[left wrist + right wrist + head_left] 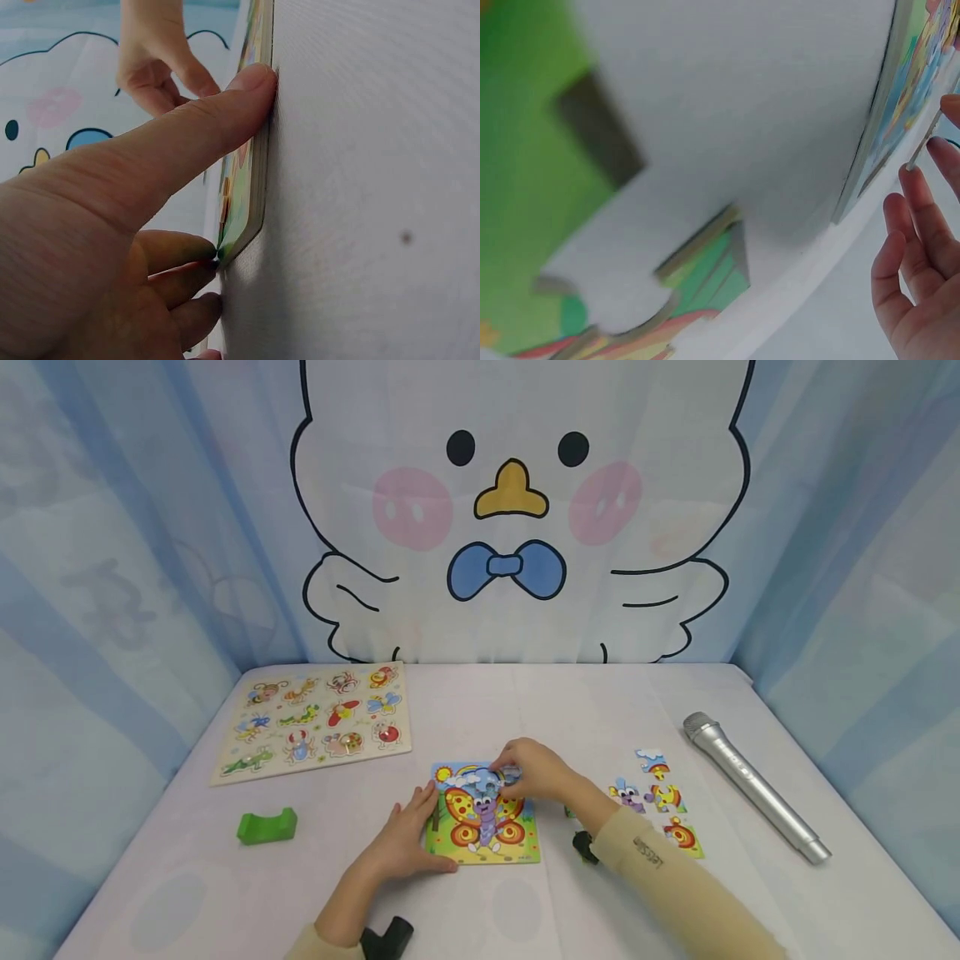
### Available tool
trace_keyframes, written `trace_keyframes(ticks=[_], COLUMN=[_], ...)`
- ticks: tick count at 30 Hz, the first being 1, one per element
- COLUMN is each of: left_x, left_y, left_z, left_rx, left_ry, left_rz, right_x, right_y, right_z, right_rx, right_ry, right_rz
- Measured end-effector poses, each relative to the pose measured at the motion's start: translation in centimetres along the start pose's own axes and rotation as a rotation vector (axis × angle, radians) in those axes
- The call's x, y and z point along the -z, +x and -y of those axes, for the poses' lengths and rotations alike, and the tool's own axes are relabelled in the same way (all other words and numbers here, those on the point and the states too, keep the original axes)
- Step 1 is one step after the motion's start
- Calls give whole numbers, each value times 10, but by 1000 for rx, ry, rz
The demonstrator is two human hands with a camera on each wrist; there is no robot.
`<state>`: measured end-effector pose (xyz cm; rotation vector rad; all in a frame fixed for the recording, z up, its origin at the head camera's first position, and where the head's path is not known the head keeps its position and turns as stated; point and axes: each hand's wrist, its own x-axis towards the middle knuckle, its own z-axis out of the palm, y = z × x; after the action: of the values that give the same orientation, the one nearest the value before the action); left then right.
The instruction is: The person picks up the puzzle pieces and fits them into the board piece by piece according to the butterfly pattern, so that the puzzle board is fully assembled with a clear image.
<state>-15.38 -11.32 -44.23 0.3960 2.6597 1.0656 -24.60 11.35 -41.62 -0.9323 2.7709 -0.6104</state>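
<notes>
Head view, and it's two hands at work around a butterfly puzzle board (525, 853) lying face up on the near middle of the white worktop (510, 718)! Over on its left side, the left hand (408, 839) has its fingers spread wide, some at the left edge, the thumb down by the lower corner. Left wrist camera backs that up: the thumb (187, 131) stretches straight along the board's side, the other fingers close around the corner.

Now the right hand (538, 770), coming in at the top right corner, and its fingers are narrow, pinching a small puzzle piece (924, 146) by its thin edges! Does that piece touch the board? Cannot tell from these angles.

Just right of the board we've got loose pieces (665, 797), bright and jigsaw-cut, one a purple face (another peeks out, half hidden by the right forearm). Further right lies a silver microphone (757, 789), slanting across the cloth. Swing left: a green block (267, 827) with a dipped top sits well apart from the board, and behind it an insect board (315, 756) carries rows of little bugs. Backing it all, a pale curtain (510, 410) shows a cartoon figure in a blue bow tie.
</notes>
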Motion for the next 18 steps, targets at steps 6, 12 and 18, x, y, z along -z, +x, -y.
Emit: trace_keyframes(ticks=[6, 12, 18], left_x=[0, 0, 0], left_y=[0, 0, 2], left_z=[1, 1, 3], left_rx=[-4, -6, -9], left_ry=[-1, 0, 12], left_rz=[10, 10, 3], right_x=[-4, -9, -11], right_y=[7, 12, 14], right_z=[5, 7, 8], right_rx=[-39, -45, -46], right_ry=[-3, -20, -56], right_rz=[27, 38, 43])
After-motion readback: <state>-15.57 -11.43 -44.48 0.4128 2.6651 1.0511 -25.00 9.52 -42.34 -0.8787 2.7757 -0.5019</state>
